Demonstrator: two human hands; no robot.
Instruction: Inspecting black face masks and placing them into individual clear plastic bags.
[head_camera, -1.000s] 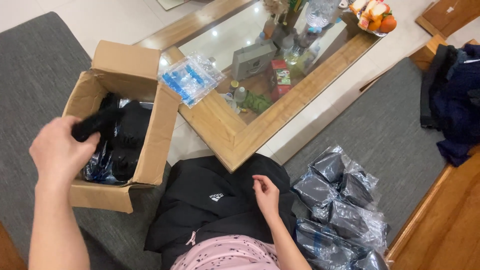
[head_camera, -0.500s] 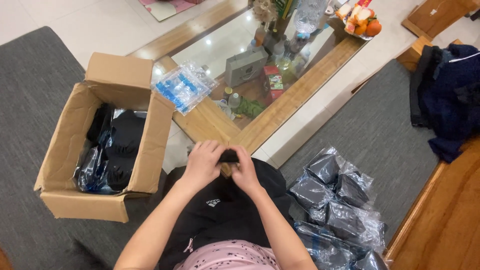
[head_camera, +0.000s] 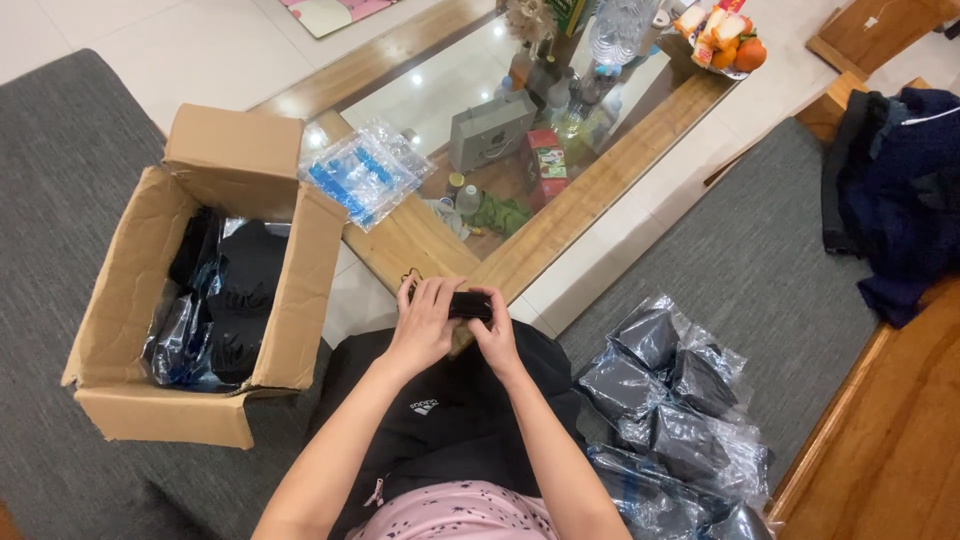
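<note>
Both my hands meet in front of me over a black garment (head_camera: 450, 420) that lies on my lap. My left hand (head_camera: 425, 322) and my right hand (head_camera: 493, 335) together grip a small black folded item (head_camera: 468, 305), held between the fingers of both. To my left stands an open cardboard box (head_camera: 120, 330) with several black items and clear plastic wrap (head_camera: 215, 310) inside. To my right lies a pile of black items in clear plastic bags (head_camera: 670, 400).
A wood-framed glass coffee table (head_camera: 590, 190) stands ahead with a packet of blue-and-clear pouches (head_camera: 360, 175), a grey bag, bottles and a fruit bowl (head_camera: 725, 40). Grey cushions (head_camera: 760, 270) lie on both sides. Dark clothing (head_camera: 900, 190) is heaped at the right.
My left hand came back from the cardboard box with a black item and joined my right hand over my lap. Both hands now hold it a little higher.
</note>
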